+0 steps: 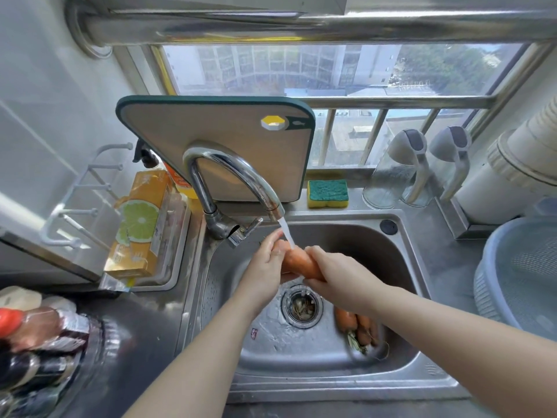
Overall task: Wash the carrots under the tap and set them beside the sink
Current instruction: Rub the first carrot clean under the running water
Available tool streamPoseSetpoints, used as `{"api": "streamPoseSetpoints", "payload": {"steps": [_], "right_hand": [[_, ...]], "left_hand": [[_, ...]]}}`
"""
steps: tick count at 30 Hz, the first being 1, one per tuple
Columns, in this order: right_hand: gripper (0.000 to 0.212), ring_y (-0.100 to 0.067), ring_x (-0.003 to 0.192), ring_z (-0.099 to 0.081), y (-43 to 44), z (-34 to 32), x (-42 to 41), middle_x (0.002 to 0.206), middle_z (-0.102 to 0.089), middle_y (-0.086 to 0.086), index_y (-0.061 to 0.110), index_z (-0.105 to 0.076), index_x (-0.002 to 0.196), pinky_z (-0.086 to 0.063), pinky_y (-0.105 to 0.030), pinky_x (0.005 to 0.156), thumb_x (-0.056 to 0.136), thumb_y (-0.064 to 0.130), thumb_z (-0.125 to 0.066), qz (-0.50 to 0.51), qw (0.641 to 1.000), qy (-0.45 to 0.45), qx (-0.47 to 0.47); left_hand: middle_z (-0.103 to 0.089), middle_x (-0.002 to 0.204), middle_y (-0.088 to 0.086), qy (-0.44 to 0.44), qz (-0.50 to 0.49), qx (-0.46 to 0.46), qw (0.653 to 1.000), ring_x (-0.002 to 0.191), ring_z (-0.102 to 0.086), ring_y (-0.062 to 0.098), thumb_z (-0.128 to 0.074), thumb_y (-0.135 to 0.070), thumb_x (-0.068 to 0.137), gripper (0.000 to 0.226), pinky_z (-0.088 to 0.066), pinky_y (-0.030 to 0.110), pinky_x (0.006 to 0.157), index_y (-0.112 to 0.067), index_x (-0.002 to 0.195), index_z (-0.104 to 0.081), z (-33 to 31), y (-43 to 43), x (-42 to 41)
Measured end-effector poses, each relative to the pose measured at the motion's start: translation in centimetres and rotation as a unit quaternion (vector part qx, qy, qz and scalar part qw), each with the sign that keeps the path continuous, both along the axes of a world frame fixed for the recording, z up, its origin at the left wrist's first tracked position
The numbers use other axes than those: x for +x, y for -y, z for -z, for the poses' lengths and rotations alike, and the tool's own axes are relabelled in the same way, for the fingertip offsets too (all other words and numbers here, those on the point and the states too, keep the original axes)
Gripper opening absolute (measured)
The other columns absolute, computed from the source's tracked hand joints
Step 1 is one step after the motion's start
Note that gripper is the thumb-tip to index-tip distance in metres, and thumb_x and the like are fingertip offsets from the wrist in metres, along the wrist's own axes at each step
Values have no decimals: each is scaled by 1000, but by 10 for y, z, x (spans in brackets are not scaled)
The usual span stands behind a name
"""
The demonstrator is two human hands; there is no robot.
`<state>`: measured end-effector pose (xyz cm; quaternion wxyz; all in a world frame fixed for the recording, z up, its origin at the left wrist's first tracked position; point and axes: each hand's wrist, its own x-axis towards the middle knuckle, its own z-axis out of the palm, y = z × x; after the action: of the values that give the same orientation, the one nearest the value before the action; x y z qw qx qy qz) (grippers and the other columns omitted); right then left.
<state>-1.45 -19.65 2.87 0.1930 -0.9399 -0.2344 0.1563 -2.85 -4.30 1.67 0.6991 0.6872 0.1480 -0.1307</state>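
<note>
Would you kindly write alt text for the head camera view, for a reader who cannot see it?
A left hand and a right hand grip one orange carrot under water running from a curved chrome tap over a stainless steel sink. Right of its drain lie further orange carrots. A green-and-yellow sponge sits on the ledge behind.

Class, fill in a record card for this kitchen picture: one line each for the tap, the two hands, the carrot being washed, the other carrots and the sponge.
tap: running; its water stream falls onto the held carrot
left hand: holds the carrot's left end
right hand: holds the carrot's right end
held carrot: above the sink, under the stream
other carrots: lying in the sink bottom, right of the drain
sponge: green and yellow, behind the sink, right of the cutting board
</note>
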Motion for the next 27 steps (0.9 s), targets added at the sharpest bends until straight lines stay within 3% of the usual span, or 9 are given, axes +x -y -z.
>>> {"api": "streamPoseSetpoints", "payload": {"steps": [5, 8, 12, 14, 16, 18, 20, 23, 27], "right_hand": [[37, -25, 100, -62, 4, 3, 0, 115, -61, 3, 22, -42, 124, -49, -38, 75, 90, 34, -53, 7, 994, 101, -47], [42, -26, 84, -65, 3, 8, 4, 97, -62, -1, 18, -50, 123, -47, -37, 65, 83, 19, -61, -15, 974, 222, -50], [56, -23, 72, -60, 4, 20, 3, 90, -59, -1, 13, -46, 128, -46, -34, 62, 73, 14, -56, -65, 942, 322, -71], [56, -23, 75, -60, 7, 22, 2, 92, -60, -1, 13, -49, 129, -48, -34, 64, 74, 17, -61, -73, 938, 327, -83], [52, -23, 78, -63, 11, 15, 4, 92, -63, 1, 17, -58, 120, -48, -35, 65, 72, 29, -74, -43, 949, 302, -79], [40, -20, 87, -64, 18, 0, 11, 93, -66, 6, 27, -63, 106, -44, -32, 69, 75, 51, -69, 17, 975, 205, -81], [43, -16, 85, -62, 28, -10, 19, 86, -67, 7, 28, -63, 91, -42, -30, 66, 72, 67, -62, 73, 989, 107, -72], [39, -14, 76, -58, 35, -15, 26, 75, -63, 7, 24, -64, 85, -46, -32, 66, 70, 60, -70, 85, 996, 15, -9], [26, -5, 78, -56, 20, -15, 28, 79, -60, 16, 24, -68, 101, -38, -13, 64, 77, 33, -76, 65, 994, -32, 76]], "left_hand": [[-47, 126, 5, 17, 74, 55, 996, 107, -59, 16, -57, -17, 93, 52, -54, 34, 91, -25, 139, -34, 2, -2, -2], [-50, 124, 6, 38, -40, -4, 999, 103, -62, 18, -60, -18, 91, 50, -57, 30, 79, -31, 133, -36, 0, 8, -3], [-40, 129, 2, -4, -189, -140, 972, 104, -60, 25, -49, -15, 98, 79, -55, 35, 72, -40, 147, 9, 1, 21, -2], [-44, 131, 10, -42, -235, -217, 947, 103, -60, 29, -43, -19, 100, 71, -54, 40, 71, -36, 146, 8, 1, 20, -3], [-50, 130, 22, -84, -241, -285, 924, 102, -61, 33, -42, -24, 100, 52, -54, 43, 71, -18, 145, -17, -1, 15, -4], [-55, 125, 23, -112, -235, -325, 909, 101, -61, 30, -43, -26, 99, 41, -53, 41, 73, -3, 132, -39, -3, 7, -6], [-58, 119, 19, -119, -223, -350, 902, 101, -60, 26, -46, -22, 97, 31, -51, 38, 77, -5, 123, -49, -5, -3, -8], [-62, 104, 17, -112, -198, -392, 891, 99, -60, 26, -48, -9, 94, 16, -50, 41, 85, -12, 107, -56, -10, -15, -13], [-65, 104, 18, -67, -212, -413, 883, 102, -61, 27, -50, 1, 86, 20, -52, 44, 90, -14, 95, -60, -10, -35, -21]]}}
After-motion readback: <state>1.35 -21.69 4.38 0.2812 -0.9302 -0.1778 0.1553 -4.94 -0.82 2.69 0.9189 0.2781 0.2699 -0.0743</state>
